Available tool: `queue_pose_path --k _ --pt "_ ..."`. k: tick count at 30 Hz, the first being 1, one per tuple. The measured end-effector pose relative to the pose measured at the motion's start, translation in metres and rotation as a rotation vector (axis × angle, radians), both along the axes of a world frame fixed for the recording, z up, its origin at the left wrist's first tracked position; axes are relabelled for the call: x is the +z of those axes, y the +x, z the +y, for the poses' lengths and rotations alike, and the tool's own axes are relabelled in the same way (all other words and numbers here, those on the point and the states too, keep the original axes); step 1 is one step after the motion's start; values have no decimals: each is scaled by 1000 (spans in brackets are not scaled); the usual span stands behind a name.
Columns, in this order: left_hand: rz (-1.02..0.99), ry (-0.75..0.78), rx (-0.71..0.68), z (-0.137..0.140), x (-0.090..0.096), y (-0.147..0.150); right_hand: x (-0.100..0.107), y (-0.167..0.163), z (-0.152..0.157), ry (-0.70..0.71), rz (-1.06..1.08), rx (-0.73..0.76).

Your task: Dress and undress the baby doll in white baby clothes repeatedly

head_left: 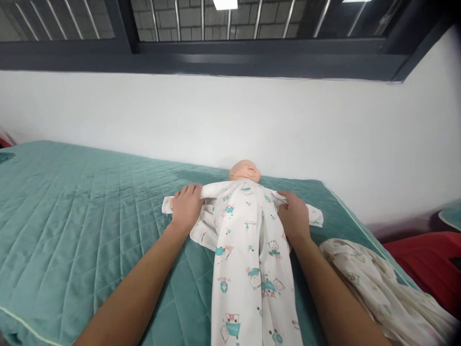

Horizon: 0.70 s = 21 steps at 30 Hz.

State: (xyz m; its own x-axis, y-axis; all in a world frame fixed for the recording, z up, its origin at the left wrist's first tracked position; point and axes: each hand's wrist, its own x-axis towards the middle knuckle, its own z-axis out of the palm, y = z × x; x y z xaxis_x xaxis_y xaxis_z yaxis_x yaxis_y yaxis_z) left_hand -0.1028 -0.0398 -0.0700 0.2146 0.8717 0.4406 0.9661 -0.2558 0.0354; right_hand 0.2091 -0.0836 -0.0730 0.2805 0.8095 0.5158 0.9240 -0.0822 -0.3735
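A baby doll (245, 170) lies on its back on the green quilted bed cover (108, 211), head toward the wall. Over its body spreads a white baby garment (241, 240) printed with teal animals, two long leg parts running down toward me. My left hand (187, 204) is closed on the cloth at the upper left, beside a sleeve end (167, 205). On the other side my right hand (293, 216) grips the cloth's upper right edge, near the other sleeve (315, 216). Cloth and fingers hide the doll's arms and torso.
A crumpled cream printed cloth (382, 288) lies at the right near the bed's edge. Beyond it is a red object (428, 259). A white wall (201, 120) rises behind the bed, under a dark-framed window (223, 57) with metal bars.
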Motion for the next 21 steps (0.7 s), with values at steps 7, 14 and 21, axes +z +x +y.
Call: queue_pose_path --k 7,14,21 --pt "-16 -46 74 1 1 -7 0 5 -4 32 102 -103" --pt "-84 -61 82 -18 5 -4 2 -3 -5 -29 138 -240" --pt "-426 -118 -374 -44 63 64 4 -4 -6 -68 256 -176"
